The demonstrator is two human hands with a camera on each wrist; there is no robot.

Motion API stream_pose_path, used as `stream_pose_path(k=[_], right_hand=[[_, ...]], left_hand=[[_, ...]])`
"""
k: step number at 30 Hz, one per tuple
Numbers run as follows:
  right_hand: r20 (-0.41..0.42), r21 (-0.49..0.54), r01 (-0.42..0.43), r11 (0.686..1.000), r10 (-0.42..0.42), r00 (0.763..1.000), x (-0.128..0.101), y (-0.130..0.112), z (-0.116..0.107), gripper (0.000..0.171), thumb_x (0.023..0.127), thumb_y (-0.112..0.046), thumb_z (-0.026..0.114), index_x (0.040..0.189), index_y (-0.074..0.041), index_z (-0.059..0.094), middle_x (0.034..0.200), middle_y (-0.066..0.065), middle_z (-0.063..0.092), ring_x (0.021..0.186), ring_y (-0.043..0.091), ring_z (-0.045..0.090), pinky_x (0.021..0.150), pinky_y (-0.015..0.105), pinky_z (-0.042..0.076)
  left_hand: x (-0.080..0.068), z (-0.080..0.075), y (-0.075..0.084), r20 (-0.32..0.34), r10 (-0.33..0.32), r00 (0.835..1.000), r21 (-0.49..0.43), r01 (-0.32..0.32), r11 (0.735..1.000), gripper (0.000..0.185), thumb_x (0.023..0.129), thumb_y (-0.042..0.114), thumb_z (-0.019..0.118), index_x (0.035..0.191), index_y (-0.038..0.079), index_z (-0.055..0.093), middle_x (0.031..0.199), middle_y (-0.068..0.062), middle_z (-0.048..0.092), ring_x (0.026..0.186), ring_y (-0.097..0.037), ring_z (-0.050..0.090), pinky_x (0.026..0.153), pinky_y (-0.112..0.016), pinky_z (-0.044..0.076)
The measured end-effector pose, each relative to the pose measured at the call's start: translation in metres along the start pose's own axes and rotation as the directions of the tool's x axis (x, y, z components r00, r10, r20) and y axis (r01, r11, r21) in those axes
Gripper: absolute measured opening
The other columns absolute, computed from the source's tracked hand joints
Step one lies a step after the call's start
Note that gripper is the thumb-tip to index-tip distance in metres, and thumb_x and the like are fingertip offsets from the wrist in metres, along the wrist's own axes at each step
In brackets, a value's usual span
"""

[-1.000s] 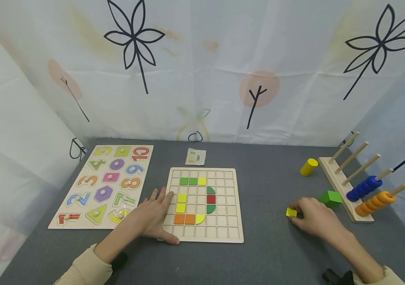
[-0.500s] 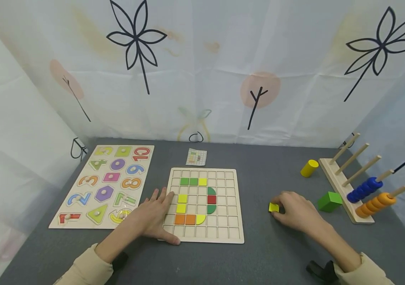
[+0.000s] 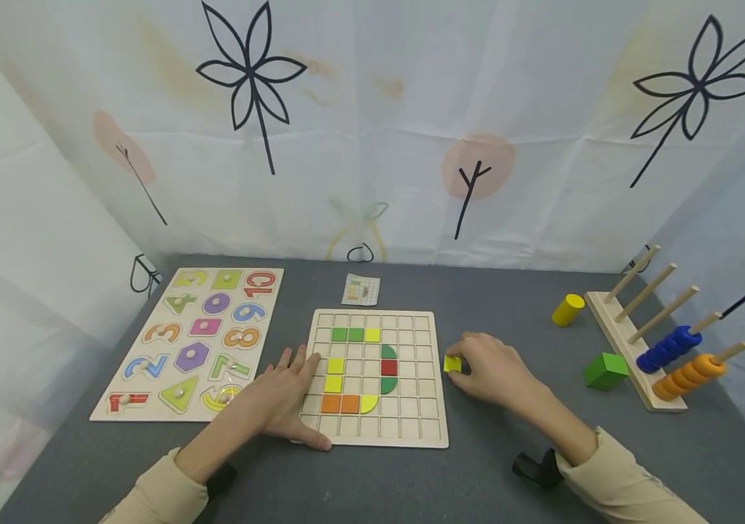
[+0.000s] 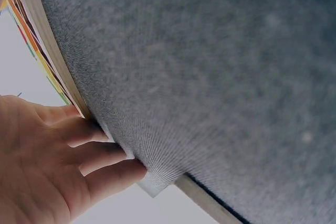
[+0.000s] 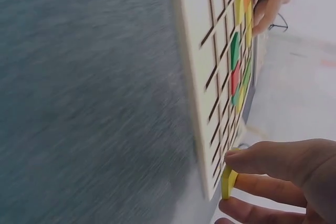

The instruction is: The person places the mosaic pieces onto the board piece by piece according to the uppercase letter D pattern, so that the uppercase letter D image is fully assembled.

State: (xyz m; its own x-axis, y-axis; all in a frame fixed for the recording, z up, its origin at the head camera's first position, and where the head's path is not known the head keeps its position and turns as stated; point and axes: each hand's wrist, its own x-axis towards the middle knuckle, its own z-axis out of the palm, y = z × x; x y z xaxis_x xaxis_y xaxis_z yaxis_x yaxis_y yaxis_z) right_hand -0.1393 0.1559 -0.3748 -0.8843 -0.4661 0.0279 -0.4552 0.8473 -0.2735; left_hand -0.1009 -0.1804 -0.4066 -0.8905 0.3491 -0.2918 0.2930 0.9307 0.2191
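My right hand (image 3: pixel 493 367) pinches a small yellow square tile (image 3: pixel 452 364) between thumb and fingers, just off the right edge of the wooden grid board (image 3: pixel 411 422). In the right wrist view the yellow tile (image 5: pixel 228 182) shows at the fingertips, beside the board's rim. My left hand (image 3: pixel 280 397) lies spread over the board's left edge, thumb at its front corner. Green, yellow, red and orange pieces sit in the grid, among them a red square (image 3: pixel 388 367) between two green rounded pieces and a pair of orange squares (image 3: pixel 340 403).
A number and shape puzzle board (image 3: pixel 169 349) lies at left. Behind the grid rests a small printed card (image 3: pixel 361 289). On the right are a yellow cylinder (image 3: pixel 568 310), a green block (image 3: pixel 606 371) and a peg stand (image 3: pixel 628 338) with blue and orange beads.
My right hand has carried the yellow tile leftward from beside the green block to the grid board's right edge. The left hand has stayed in place.
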Motion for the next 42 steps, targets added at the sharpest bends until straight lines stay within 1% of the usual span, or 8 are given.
stream_pose_path(k=[7, 11, 16, 20, 31, 35, 38, 42], right_hand=[[0.011, 0.041, 0.029, 0.999, -0.029, 1.0, 0.027, -0.026, 0.008, 0.022, 0.084, -0.009, 0.076, 0.106, -0.005, 0.079, 0.096, 0.009, 0.072, 0.079, 0.018, 0.061, 0.049, 0.025, 0.04], [0.018, 0.072, 0.043, 0.996, -0.045, 0.999, 0.041, -0.04, 0.015, 0.023, 0.085, -0.009, 0.076, 0.108, -0.005, 0.08, 0.098, 0.009, 0.074, 0.084, 0.02, 0.064, 0.046, 0.024, 0.038], [0.006, 0.099, 0.103, 0.99, -0.104, 0.995, 0.056, -0.056, 0.023, 0.021, 0.086, -0.011, 0.077, 0.106, -0.007, 0.08, 0.097, 0.009, 0.074, 0.078, 0.016, 0.059, 0.047, 0.023, 0.034], [0.005, 0.122, 0.142, 0.982, -0.144, 0.99, 0.066, -0.066, 0.029, 0.021, 0.087, -0.01, 0.076, 0.107, -0.006, 0.08, 0.096, 0.01, 0.072, 0.07, 0.015, 0.05, 0.049, 0.023, 0.033], [0.016, 0.14, 0.138, 0.98, -0.142, 0.99, 0.093, -0.09, 0.046, 0.022, 0.087, -0.011, 0.075, 0.109, -0.008, 0.08, 0.098, 0.008, 0.072, 0.073, 0.014, 0.051, 0.051, 0.025, 0.041], [0.021, 0.133, 0.133, 0.982, -0.137, 0.99, 0.101, -0.096, 0.052, 0.022, 0.088, -0.013, 0.075, 0.11, -0.009, 0.08, 0.101, 0.007, 0.073, 0.076, 0.014, 0.054, 0.056, 0.025, 0.045], [0.025, 0.133, 0.13, 0.983, -0.135, 0.991, 0.105, -0.1, 0.056, 0.02, 0.088, -0.013, 0.075, 0.107, -0.01, 0.081, 0.098, 0.005, 0.073, 0.078, 0.014, 0.054, 0.058, 0.025, 0.046], [0.028, 0.137, 0.144, 0.98, -0.149, 0.988, 0.108, -0.106, 0.058, 0.018, 0.088, -0.011, 0.074, 0.104, -0.01, 0.081, 0.094, 0.005, 0.072, 0.075, 0.013, 0.051, 0.053, 0.023, 0.04]], left_hand=[[0.0, 0.001, -0.001, -0.002, 0.001, 1.0, 0.0, -0.001, 1.0, 0.142, 0.058, 0.082, 0.08, 0.157, -0.005, 0.028, 0.162, -0.036, 0.027, 0.149, -0.058, 0.029, 0.112, -0.071, 0.038], [0.0, 0.0, -0.001, -0.006, 0.004, 1.0, -0.001, -0.004, 1.0, 0.142, 0.058, 0.082, 0.08, 0.157, -0.005, 0.028, 0.162, -0.036, 0.028, 0.148, -0.059, 0.03, 0.111, -0.071, 0.039], [0.001, 0.0, -0.001, -0.001, -0.001, 1.0, -0.009, 0.001, 1.0, 0.142, 0.058, 0.081, 0.081, 0.157, -0.005, 0.027, 0.162, -0.035, 0.027, 0.148, -0.059, 0.029, 0.111, -0.071, 0.038], [0.002, 0.001, -0.001, 0.005, -0.011, 1.0, -0.009, 0.011, 1.0, 0.142, 0.058, 0.081, 0.081, 0.158, -0.004, 0.027, 0.163, -0.035, 0.027, 0.149, -0.058, 0.029, 0.112, -0.07, 0.038], [0.0, 0.0, -0.001, 0.01, -0.013, 1.0, -0.012, 0.013, 1.0, 0.143, 0.057, 0.083, 0.08, 0.157, -0.004, 0.027, 0.163, -0.035, 0.027, 0.149, -0.059, 0.029, 0.112, -0.07, 0.039], [0.0, 0.001, -0.002, 0.001, -0.003, 1.0, -0.004, 0.003, 1.0, 0.143, 0.057, 0.083, 0.079, 0.157, -0.004, 0.028, 0.162, -0.035, 0.028, 0.148, -0.059, 0.03, 0.111, -0.07, 0.04], [0.001, 0.002, -0.002, -0.007, 0.002, 1.0, -0.001, -0.002, 1.0, 0.143, 0.057, 0.083, 0.079, 0.157, -0.004, 0.028, 0.162, -0.035, 0.029, 0.148, -0.059, 0.031, 0.111, -0.07, 0.04], [0.001, 0.002, -0.002, -0.011, 0.001, 1.0, -0.002, -0.001, 1.0, 0.143, 0.056, 0.083, 0.08, 0.156, -0.004, 0.029, 0.161, -0.036, 0.029, 0.147, -0.059, 0.031, 0.11, -0.071, 0.04]])
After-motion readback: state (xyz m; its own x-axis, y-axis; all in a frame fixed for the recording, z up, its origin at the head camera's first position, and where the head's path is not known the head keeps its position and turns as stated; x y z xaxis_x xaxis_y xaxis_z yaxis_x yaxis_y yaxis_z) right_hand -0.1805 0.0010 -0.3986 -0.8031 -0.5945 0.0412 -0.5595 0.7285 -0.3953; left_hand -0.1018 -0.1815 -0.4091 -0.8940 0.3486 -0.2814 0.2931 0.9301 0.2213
